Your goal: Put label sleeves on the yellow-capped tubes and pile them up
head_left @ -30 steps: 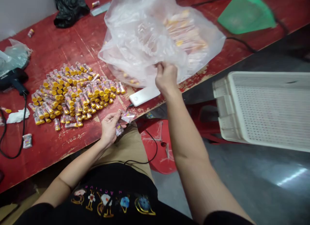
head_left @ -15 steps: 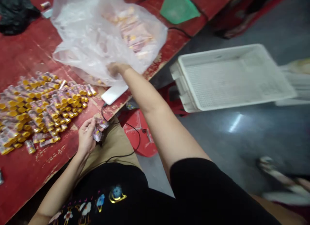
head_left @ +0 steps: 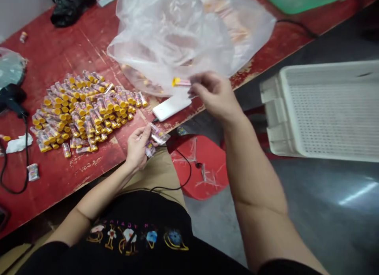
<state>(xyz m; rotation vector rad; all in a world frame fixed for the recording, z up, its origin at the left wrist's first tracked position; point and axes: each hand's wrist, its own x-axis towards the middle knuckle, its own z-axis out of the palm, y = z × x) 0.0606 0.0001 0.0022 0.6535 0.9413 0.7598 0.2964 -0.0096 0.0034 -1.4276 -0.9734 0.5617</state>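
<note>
My left hand is closed on small clear plastic sleeves printed in pink and purple, held at the table's front edge. Between the fingertips of my right hand is a small tube with a yellow cap and a pink body, lying sideways in the air above a white power bank. Behind that hand, a large translucent plastic bag lies on the table with more yellow and pink pieces inside. To the left of both hands is a heap of yellow-capped tubes in clear wrapping.
The red table has a worn front edge. A black hair dryer and its cord lie at the left. A white plastic crate stands at the right, a red stool below the edge. A black cable runs from the power bank across my lap.
My right hand has come out of the plastic bag and now holds a yellow-capped tube. My view has shifted left, showing the hair dryer. The left hand keeps its hold on the sleeves.
</note>
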